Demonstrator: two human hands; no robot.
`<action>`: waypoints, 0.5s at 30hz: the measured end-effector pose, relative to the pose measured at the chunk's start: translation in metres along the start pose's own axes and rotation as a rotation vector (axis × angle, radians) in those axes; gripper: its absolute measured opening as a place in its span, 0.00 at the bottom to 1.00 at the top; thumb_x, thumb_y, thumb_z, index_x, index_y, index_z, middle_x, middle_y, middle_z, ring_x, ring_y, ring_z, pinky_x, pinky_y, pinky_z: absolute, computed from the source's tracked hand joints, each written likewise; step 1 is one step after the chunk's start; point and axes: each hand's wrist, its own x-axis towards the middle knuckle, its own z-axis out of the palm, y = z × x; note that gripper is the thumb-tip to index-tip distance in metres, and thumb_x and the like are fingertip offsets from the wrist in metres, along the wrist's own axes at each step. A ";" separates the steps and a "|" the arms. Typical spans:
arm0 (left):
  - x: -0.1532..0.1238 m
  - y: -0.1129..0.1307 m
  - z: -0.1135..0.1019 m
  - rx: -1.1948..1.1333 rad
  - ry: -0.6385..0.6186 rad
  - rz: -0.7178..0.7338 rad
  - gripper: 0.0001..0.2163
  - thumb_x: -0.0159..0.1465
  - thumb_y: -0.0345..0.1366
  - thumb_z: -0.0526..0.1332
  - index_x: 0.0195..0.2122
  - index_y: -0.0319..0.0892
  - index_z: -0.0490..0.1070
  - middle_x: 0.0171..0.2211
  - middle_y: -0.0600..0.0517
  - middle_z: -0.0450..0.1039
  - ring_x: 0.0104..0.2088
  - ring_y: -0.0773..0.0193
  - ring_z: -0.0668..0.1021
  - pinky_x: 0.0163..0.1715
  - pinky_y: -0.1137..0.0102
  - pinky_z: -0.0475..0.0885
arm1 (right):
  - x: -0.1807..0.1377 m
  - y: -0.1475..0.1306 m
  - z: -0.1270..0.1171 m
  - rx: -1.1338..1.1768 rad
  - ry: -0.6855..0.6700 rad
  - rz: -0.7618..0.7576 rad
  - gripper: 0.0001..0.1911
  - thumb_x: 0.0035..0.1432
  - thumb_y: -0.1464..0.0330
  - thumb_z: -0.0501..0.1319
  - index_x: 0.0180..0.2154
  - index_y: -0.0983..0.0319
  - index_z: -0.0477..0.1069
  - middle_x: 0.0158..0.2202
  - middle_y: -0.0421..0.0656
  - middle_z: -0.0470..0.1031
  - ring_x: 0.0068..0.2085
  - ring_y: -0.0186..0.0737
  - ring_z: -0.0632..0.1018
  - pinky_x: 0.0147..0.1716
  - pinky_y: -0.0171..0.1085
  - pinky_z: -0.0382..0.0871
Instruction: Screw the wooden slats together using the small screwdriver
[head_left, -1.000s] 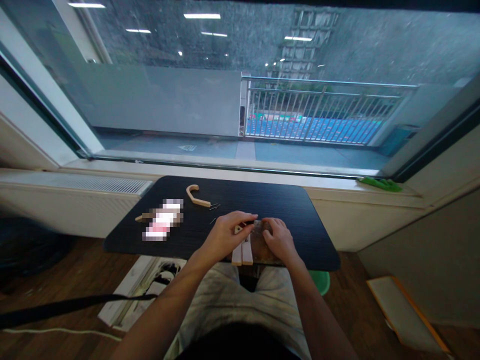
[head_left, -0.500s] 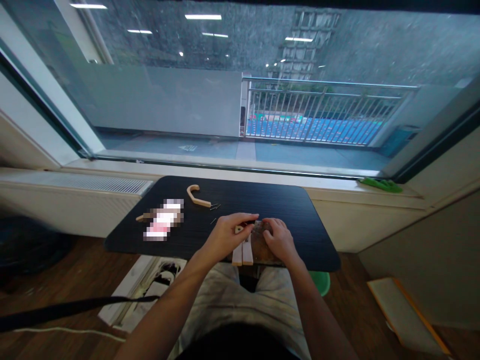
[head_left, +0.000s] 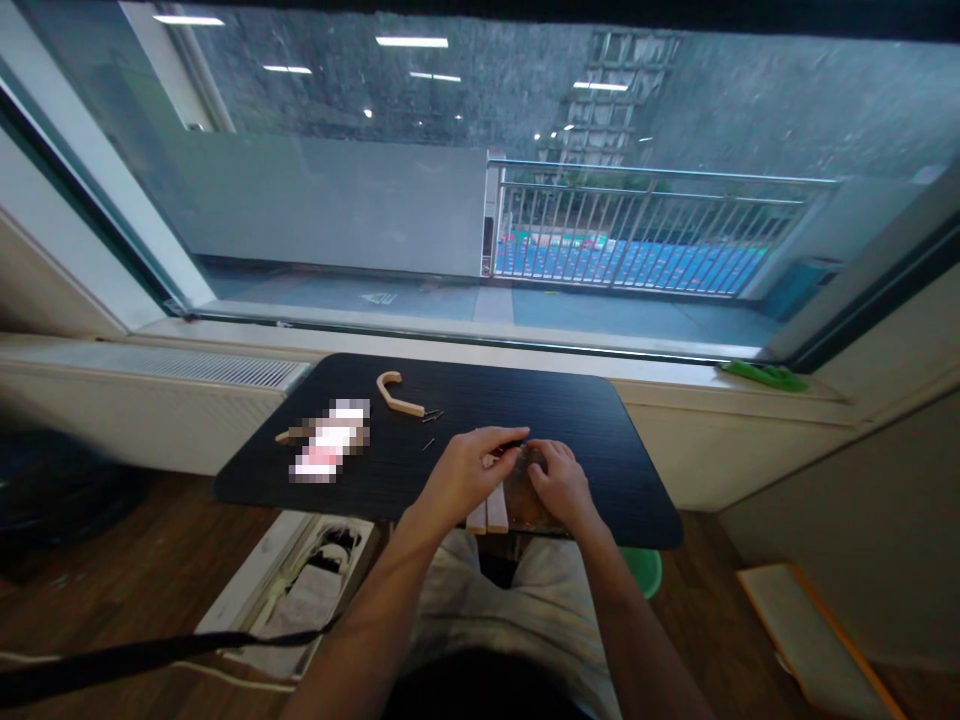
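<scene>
My left hand (head_left: 472,470) reaches over a pale slotted wooden piece (head_left: 496,512) at the near edge of the black table. Its thumb and fingers close round something small and dark that I cannot make out. Close beside it, my right hand (head_left: 561,482) has its fingers curled at the far end of a worn brown board (head_left: 529,508); what they hold, if anything, is hidden. The wooden piece lies along the board's left side, its far end covered by my left hand.
On the black table (head_left: 517,390) lie a curved wooden hook (head_left: 401,400), a few thin nails or screws (head_left: 431,416) and a blurred-out item (head_left: 330,445). A green bin (head_left: 641,572) stands below, right. A white box (head_left: 259,590) is at lower left. The window (head_left: 337,210) rises behind.
My left hand has shifted slightly right, its fingers now nearer my right hand and covering more of the wooden piece's far end. The right hand stays almost in place.
</scene>
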 end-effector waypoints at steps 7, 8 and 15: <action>-0.009 -0.004 0.002 -0.049 0.071 -0.048 0.12 0.63 0.31 0.64 0.48 0.42 0.79 0.43 0.48 0.82 0.38 0.62 0.83 0.41 0.69 0.79 | 0.000 -0.002 -0.001 0.017 -0.004 0.009 0.17 0.57 0.73 0.55 0.47 0.59 0.73 0.49 0.46 0.76 0.54 0.46 0.71 0.55 0.44 0.64; -0.009 -0.004 0.002 -0.057 0.083 -0.053 0.12 0.63 0.31 0.64 0.48 0.42 0.79 0.42 0.48 0.82 0.38 0.62 0.82 0.41 0.69 0.79 | 0.000 -0.003 -0.001 0.018 -0.004 0.010 0.17 0.56 0.73 0.55 0.47 0.59 0.74 0.49 0.47 0.76 0.54 0.47 0.71 0.55 0.44 0.64; -0.012 -0.006 0.001 -0.086 0.115 -0.088 0.11 0.64 0.34 0.64 0.47 0.42 0.79 0.41 0.48 0.83 0.38 0.61 0.83 0.39 0.69 0.79 | 0.000 -0.004 -0.001 0.024 0.006 0.006 0.18 0.56 0.74 0.55 0.47 0.57 0.74 0.48 0.45 0.76 0.53 0.46 0.72 0.55 0.44 0.64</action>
